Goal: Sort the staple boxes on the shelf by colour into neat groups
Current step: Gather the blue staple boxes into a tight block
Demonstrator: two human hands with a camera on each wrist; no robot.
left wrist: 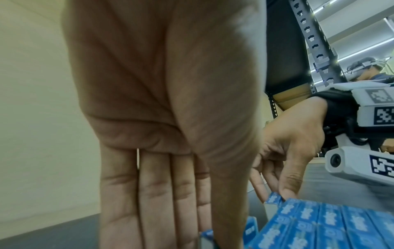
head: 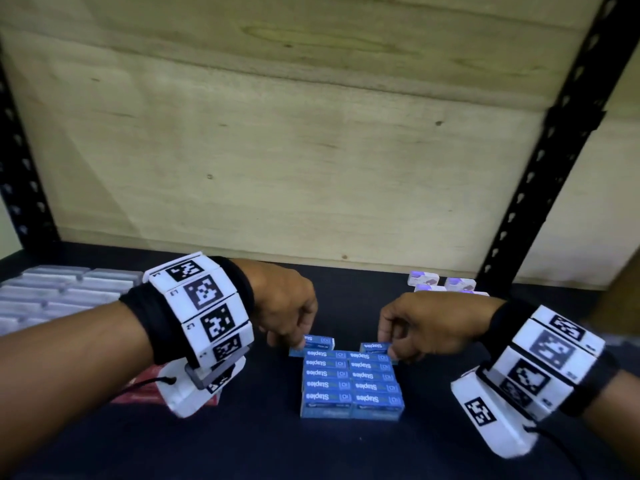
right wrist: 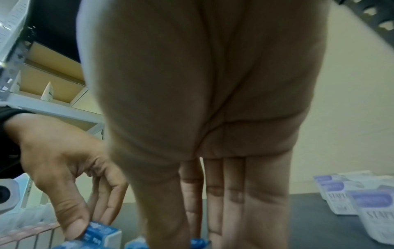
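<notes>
Head view: dim, even light; the plywood back panel (head: 311, 133) is softly lit and the dark shelf surface (head: 263, 445) underexposed. Straight uprights bow toward the frame edges, and motion blur smears the right upright (head: 540, 188). Wrist views: near palms out of focus; ceiling strip lights (left wrist: 353, 52) glare at upper right.

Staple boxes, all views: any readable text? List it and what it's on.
"Staples", upside down in the head view: on the blue boxes.
"STAPL", cut off: on the white-and-purple boxes.
Smaller print on both: too blurred.
Wrist bands: coded squares, tiny marks unreadable.
</notes>
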